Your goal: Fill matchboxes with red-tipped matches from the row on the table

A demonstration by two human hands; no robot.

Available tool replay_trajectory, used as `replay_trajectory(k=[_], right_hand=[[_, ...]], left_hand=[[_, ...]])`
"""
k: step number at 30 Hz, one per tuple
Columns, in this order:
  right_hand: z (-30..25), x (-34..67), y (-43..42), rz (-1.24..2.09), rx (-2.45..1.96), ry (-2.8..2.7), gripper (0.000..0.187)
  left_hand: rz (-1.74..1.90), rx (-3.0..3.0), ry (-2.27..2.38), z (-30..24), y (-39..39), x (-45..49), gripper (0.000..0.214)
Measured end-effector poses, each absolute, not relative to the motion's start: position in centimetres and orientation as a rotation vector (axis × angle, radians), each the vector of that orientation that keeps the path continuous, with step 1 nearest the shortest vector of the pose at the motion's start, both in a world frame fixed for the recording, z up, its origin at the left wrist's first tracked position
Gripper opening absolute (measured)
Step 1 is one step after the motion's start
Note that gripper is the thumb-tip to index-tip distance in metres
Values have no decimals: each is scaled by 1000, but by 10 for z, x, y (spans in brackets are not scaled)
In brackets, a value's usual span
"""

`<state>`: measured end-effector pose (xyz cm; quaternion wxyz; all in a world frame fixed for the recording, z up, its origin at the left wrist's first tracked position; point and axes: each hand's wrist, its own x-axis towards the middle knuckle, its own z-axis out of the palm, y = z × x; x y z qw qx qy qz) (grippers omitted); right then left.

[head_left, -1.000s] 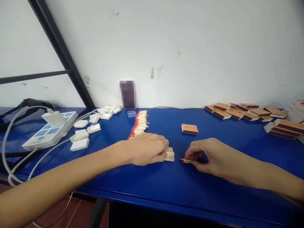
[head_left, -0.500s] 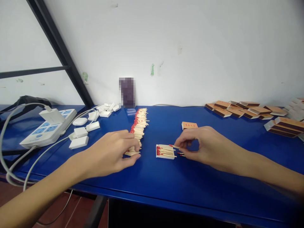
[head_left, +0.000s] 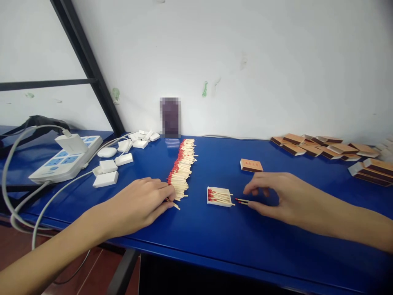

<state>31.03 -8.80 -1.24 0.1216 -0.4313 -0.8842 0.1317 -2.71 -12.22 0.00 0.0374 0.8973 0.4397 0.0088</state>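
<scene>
A long row of red-headed matches [head_left: 181,170] runs from the wall side toward me, heads to the left. At its near end my left hand [head_left: 147,200] pinches matches [head_left: 176,205], their pale ends poking out past the thumb. Right of the row lies a white matchbox tray [head_left: 218,203] holding several matches, some jutting over its right end. My right hand [head_left: 279,194] is open, thumb and fingers apart. Its thumb is beside two loose matches [head_left: 242,200] on the table, partly hidden by it. Behind them sits an orange matchbox cover [head_left: 251,165].
Several matchboxes [head_left: 322,146] lie scattered at the back right, with a stack [head_left: 373,170] nearer. White adapters [head_left: 106,179] and a power strip [head_left: 66,159] with cables occupy the left. A blurred dark rectangle [head_left: 171,118] leans on the wall behind the blue table [head_left: 196,241].
My right hand has let go of its match and opened, shifting right. My left hand has drawn slightly back toward me, now pinching matches. The view has shifted a little left.
</scene>
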Motion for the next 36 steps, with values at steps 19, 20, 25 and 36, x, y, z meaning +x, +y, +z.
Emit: replay_trajectory(k=[19, 20, 25, 36], right_hand=[[-2, 271, -79, 635, -1334, -2506, 19], [-2, 267, -81, 654, -1336, -2520, 19], [-5, 271, -84, 540, -1290, -2526, 18], [-29, 282, -77, 512, -837, -2545, 16]], left_hand=[[160, 2829, 1221, -9, -132, -26, 21], [174, 2836, 1232, -9, -132, -27, 21], [240, 2883, 1304, -13, -134, -36, 21], [304, 3300, 1258, -22, -139, -27, 28]])
